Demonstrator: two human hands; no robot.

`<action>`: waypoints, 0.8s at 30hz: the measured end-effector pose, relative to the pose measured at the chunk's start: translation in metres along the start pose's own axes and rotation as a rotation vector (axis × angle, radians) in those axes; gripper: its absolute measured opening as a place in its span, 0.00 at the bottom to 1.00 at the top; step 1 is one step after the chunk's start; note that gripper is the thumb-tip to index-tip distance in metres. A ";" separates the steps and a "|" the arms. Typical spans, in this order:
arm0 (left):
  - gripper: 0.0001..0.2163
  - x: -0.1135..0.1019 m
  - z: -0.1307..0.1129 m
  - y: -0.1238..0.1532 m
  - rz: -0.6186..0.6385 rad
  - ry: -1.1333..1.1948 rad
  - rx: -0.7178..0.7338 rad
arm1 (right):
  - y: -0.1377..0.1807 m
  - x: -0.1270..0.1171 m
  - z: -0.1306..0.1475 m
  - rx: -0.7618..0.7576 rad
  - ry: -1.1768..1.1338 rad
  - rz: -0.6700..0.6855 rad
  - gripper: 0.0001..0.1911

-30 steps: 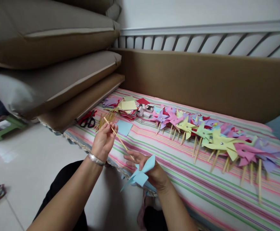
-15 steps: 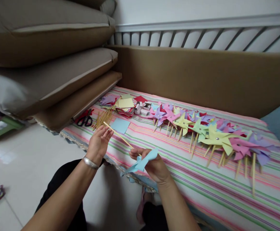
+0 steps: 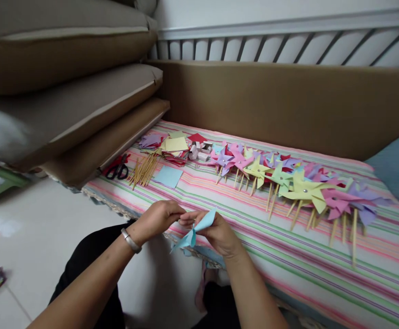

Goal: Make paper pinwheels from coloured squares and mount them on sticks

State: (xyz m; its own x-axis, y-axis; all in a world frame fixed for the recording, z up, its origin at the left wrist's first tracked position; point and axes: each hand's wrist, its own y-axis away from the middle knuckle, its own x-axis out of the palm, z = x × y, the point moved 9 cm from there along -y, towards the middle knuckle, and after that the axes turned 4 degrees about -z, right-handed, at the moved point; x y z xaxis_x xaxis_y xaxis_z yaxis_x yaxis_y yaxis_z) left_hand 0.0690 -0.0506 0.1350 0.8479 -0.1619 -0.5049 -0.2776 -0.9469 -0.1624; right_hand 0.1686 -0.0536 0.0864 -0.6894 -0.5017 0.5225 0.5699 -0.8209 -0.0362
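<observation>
My right hand (image 3: 220, 233) is closed on a light blue paper pinwheel (image 3: 202, 224), its blades folded and tilted over the front edge of the striped cloth (image 3: 264, 237). My left hand (image 3: 161, 218), with a silver bangle at the wrist, has its fingers pinched together and meeting the right fingertips. What lies between the left fingers is hidden; the wooden stick seen earlier does not show. Beyond my hands lie a light blue paper square (image 3: 169, 177), a bundle of wooden sticks (image 3: 145, 170) and black-handled scissors (image 3: 117, 171).
Several finished pinwheels (image 3: 307, 189) on sticks lie in a row at the right. Stacked paper squares (image 3: 175, 145) and small white boxes (image 3: 201, 151) sit further back. Large cushions (image 3: 72, 105) are piled at the left, with a green stool (image 3: 2, 185) on the floor.
My left hand has moved right and down from the stick's far end to the right fingertips, its fingers closing. The stick has gone out of sight. The pinwheel has turned slightly in my right hand.
</observation>
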 end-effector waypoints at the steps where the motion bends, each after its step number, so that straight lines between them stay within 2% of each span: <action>1: 0.07 -0.001 0.003 0.001 -0.022 0.008 -0.019 | 0.000 0.000 0.001 0.003 -0.003 0.008 0.06; 4: 0.05 -0.003 0.017 0.004 -0.087 0.173 -0.192 | 0.000 -0.006 0.014 -0.058 -0.012 -0.012 0.06; 6: 0.06 0.001 0.026 0.006 -0.111 0.379 -0.330 | 0.000 -0.016 0.026 -0.149 -0.014 -0.087 0.07; 8: 0.08 0.011 0.027 0.007 -0.104 0.592 -0.407 | 0.001 -0.026 0.035 -0.218 0.001 -0.178 0.07; 12: 0.11 0.026 0.022 0.006 -0.063 0.820 -0.437 | -0.001 -0.030 0.040 -0.262 0.065 -0.236 0.07; 24: 0.06 0.026 0.023 0.005 -0.107 0.923 -0.441 | 0.006 -0.012 0.060 -0.545 0.353 -0.213 0.02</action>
State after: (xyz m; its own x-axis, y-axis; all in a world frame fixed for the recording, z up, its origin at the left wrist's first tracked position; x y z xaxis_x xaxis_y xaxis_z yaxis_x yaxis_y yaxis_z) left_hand 0.0793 -0.0528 0.1013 0.9270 -0.0444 0.3724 -0.1471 -0.9565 0.2519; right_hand 0.2070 -0.0357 0.1312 -0.9190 -0.2965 0.2598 0.1624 -0.8853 -0.4357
